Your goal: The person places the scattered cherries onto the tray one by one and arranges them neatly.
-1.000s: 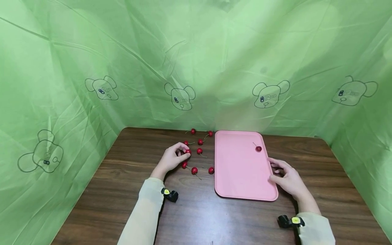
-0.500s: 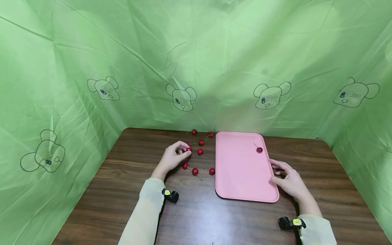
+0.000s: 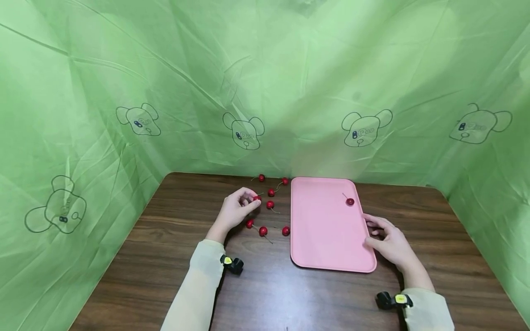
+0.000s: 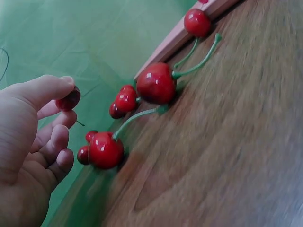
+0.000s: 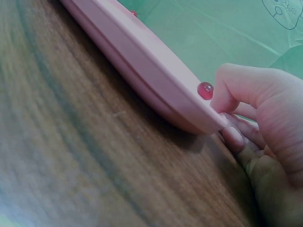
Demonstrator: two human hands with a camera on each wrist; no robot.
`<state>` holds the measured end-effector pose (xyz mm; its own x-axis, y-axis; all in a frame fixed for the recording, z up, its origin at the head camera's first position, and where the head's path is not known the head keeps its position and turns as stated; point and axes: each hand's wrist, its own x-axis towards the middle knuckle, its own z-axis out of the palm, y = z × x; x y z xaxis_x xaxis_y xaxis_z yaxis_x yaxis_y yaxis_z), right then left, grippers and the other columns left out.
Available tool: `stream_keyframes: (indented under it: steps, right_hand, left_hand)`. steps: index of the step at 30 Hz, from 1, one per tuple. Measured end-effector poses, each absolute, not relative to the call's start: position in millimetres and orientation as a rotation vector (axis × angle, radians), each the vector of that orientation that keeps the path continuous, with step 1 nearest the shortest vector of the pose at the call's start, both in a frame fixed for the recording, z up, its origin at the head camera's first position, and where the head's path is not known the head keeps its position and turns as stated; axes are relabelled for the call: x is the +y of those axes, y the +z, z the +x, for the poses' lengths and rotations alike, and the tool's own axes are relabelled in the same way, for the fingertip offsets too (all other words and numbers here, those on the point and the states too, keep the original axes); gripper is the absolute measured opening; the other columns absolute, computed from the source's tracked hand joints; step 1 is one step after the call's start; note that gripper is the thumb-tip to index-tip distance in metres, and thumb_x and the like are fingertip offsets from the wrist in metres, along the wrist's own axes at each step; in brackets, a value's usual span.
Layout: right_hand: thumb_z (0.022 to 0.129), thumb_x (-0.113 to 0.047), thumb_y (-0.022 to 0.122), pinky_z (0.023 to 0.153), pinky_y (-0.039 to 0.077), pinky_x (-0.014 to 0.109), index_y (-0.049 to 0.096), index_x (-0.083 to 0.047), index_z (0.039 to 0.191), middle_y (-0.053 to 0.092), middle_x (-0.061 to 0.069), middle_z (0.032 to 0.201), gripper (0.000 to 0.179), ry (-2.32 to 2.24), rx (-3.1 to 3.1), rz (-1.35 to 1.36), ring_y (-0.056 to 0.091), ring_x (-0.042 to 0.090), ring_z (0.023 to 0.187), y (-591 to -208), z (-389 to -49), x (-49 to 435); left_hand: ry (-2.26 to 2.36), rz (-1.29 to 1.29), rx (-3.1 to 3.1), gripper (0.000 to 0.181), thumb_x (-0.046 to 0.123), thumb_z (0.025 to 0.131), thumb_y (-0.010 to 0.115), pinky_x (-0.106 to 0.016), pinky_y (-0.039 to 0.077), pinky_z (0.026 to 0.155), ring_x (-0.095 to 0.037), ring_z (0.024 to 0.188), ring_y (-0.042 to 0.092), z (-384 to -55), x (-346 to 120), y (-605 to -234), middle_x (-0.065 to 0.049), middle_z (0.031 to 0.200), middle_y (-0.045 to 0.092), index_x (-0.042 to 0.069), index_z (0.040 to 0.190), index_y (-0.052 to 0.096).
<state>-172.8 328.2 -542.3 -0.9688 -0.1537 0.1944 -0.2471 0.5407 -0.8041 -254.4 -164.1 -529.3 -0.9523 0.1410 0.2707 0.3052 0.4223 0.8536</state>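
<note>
Between the thumb and index finger of my left hand (image 3: 233,210) is a red cherry (image 4: 68,99); the left wrist view shows it held above the table. More red cherries with green stems lie loose around that hand, among them one cherry (image 3: 270,204) just to its right and another (image 3: 263,231) nearer me. A pink tray (image 3: 327,234) lies to the right of the group, with a single cherry (image 3: 349,202) near its far right side. My right hand (image 3: 389,241) grips the tray's right rim, thumb on the edge and fingers curled against its side.
The dark wooden table (image 3: 265,294) meets a green cloth backdrop (image 3: 290,92) at its back and sides. Two cherries lie near the back edge, one of them a cherry (image 3: 285,181) close to the tray's far left corner. Another cherry (image 3: 285,231) sits against the tray's left side.
My left hand has moved slightly right and away from me with the pinched cherry. My right hand and the tray have stayed in place.
</note>
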Motion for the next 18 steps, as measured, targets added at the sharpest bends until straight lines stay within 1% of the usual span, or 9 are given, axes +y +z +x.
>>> stream_keyframes:
  steps: [4,10,18]
  right_hand:
    - [0.087,0.002,0.084,0.088,0.047,0.011,0.062,-0.002,0.151,0.068,0.021,0.136,0.068,1.395,-2.690,0.330,0.061,0.001,0.107,-541.8,-173.9,331.0]
    - [0.088,0.003,0.084,0.088,0.047,0.011,0.063,-0.002,0.150,0.068,0.021,0.136,0.067,1.413,-2.681,0.325,0.061,0.000,0.106,-546.7,-171.6,331.7]
    - [0.086,0.003,0.084,0.089,0.048,0.013,0.063,-0.002,0.150,0.067,0.021,0.138,0.068,1.433,-2.672,0.328,0.061,0.003,0.107,-547.9,-172.6,331.0]
  left_hand:
    - [-1.526,-0.407,-2.524,0.015,0.024,0.097,0.086,-0.028,0.048,0.065,-0.018,0.075,0.060,-253.3,-155.2,-521.4,0.003,0.089,0.071,0.019,0.105,0.074]
    - [-1.473,-0.425,-2.526,0.016,0.022,0.097,0.086,-0.028,0.049,0.069,-0.016,0.078,0.060,-248.4,-141.5,-512.4,0.002,0.091,0.071,0.016,0.106,0.073]
    - [-1.445,-0.460,-2.547,0.017,0.023,0.099,0.084,-0.029,0.050,0.069,-0.016,0.078,0.061,-249.3,-124.3,-504.0,0.002,0.093,0.072,0.014,0.109,0.074]
